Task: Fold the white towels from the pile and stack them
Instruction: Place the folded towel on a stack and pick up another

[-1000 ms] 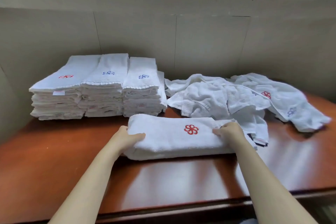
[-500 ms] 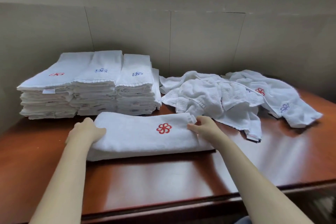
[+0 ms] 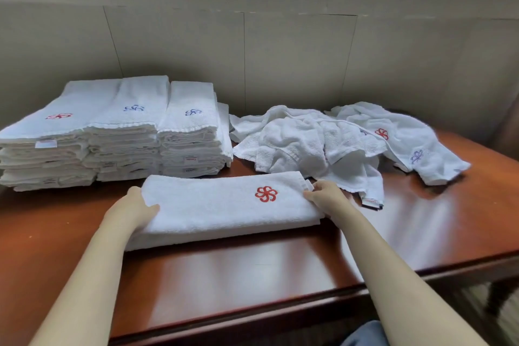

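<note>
Towel: I see one folded towel (image 3: 222,205) flat on the desk (image 3: 252,270), long side running left to right, just in front of the stacks. Its red emblem (image 3: 266,194) faces up, right of the middle.
Left hand: left hand (image 3: 130,209) is on the towel's left end, forearm coming in low from the bottom left, wrist about level with the desk. The thumb lies on top of the cloth. The rest of the fingers are hidden at the towel's end, so I read it as a grip on that end.
Right hand: right hand (image 3: 327,196) is at the towel's right end, forearm angled in from the bottom right, back of the hand up. Fingers (image 3: 310,194) are curled narrow and pinch the top layer at the far right corner.
Stacks: three folded stacks (image 3: 112,137) sit side by side at the back left against the wall (image 3: 295,64). The left one has a red emblem on top, the other two have blue ones.
Pile: loose pile (image 3: 309,143) of crumpled white towels at the back right, just beside the right-hand stack. One edge trails onto the desk close to my right hand.
Gap: I can't tell whether the towel touches the stacks.
</note>
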Demonstrator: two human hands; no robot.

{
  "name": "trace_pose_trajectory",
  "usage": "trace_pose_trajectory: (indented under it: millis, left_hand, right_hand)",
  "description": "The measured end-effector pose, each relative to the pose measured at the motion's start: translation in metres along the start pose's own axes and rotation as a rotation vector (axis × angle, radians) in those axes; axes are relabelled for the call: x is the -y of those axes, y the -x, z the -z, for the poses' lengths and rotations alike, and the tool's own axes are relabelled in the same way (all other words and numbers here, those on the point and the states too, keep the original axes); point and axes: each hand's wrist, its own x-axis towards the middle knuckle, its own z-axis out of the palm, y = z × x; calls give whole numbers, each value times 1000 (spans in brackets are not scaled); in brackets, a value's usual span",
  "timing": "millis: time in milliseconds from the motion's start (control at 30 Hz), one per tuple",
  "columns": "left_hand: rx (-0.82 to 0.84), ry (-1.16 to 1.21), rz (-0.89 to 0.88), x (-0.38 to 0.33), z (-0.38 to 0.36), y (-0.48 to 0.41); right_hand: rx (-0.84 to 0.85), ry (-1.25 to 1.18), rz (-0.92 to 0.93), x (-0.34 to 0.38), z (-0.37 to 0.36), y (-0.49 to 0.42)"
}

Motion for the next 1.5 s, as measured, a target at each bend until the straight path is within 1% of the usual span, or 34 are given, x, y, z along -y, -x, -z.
trace_pose_trajectory:
  millis: [100, 200, 233, 300, 367, 400, 433, 467, 500, 533, 567, 600, 667, 767, 833, 900, 933, 1000, 1033, 1100, 1167, 1233, 1267, 1300, 1333, 1400, 1433, 1467, 1500]
  left_hand:
    - [-73, 24, -10, 5, -4, -6]
    - [-99, 92, -6, 9, -7, -9]
    - [-103, 110, 1, 10, -7, -9]
    - [-138, 86, 21, 8, -9, -5]
    - [-236, -68, 27, 2, -10, 1]
    - [-288, -141, 0, -4, -10, 6]
    - [-331, -168, -55, -11, -11, 10]
    - [-342, -167, -138, -16, -14, 12]
    - [-317, -181, -237, -21, -20, 14]
    - [-262, -230, -326, -24, -28, 15]
    - [-195, -294, -376, -24, -36, 15]
    - [-137, -345, -385, -23, -42, 15]
    - [-96, -371, -367, -18, -47, 11]
    - [-115, -372, -387, -17, -45, 13]
    - [-152, -363, -359, -17, -39, 18]
    - [-200, -315, -242, -11, -30, 22]
    - [-194, -245, -159, -5, -24, 22]
    - [-130, -35, -10, 7, -16, 21]
    - [-91, 64, 27, 14, -12, 19]
    - [-18, 267, 47, 27, -6, 18]
    - [115, 421, 9, 38, 2, 21]
    - [271, 451, -34, 47, 10, 22]
    - [297, 484, -50, 50, 12, 20]
    - [264, 552, -50, 52, 12, 17]
    - [161, 652, -28, 52, 12, 12]
    - [-150, 829, 79, 53, 13, 1]
    - [-278, 883, 127, 54, 15, -4]
    - [-356, 914, 161, 56, 16, -10]
    - [-382, 923, 185, 57, 15, -15]
  right_hand:
    - [11, 75, -10, 2, 4, 1]
    - [-62, 310, 35, 5, 4, 6]
    - [-106, 391, 84, 7, 3, 7]
    - [-220, 519, 259, 16, -3, 12]
    - [-286, 565, 481, 26, -14, 17]
    - [-254, 593, 561, 30, -21, 18]
    - [-179, 645, 592, 32, -30, 18]
    - [-83, 714, 572, 31, -39, 18]
    - [16, 775, 509, 29, -46, 16]
    - [91, 805, 444, 27, -50, 14]
    - [127, 797, 403, 25, -51, 11]
    - [133, 772, 387, 24, -51, 8]
    - [132, 740, 391, 24, -49, 6]
    - [146, 734, 399, 24, -48, 4]
    - [145, 748, 390, 25, -48, 2]
    - [131, 751, 390, 30, -47, -2]
    - [118, 737, 400, 32, -47, -4]
    - [103, 686, 422, 35, -48, -9]
    - [105, 673, 426, 36, -49, -11]
    - [106, 682, 417, 38, -50, -13]
    - [93, 697, 404, 39, -52, -13]
    - [51, 721, 404, 42, -54, -12]
    - [23, 743, 404, 43, -54, -12]
    - [-6, 769, 402, 45, -54, -10]
    - [-31, 792, 396, 48, -54, -9]
    - [-30, 818, 393, 52, -52, -3]
    - [25, 811, 409, 55, -52, 1]
    - [120, 790, 422, 56, -52, 5]
    - [240, 766, 421, 58, -53, 10]
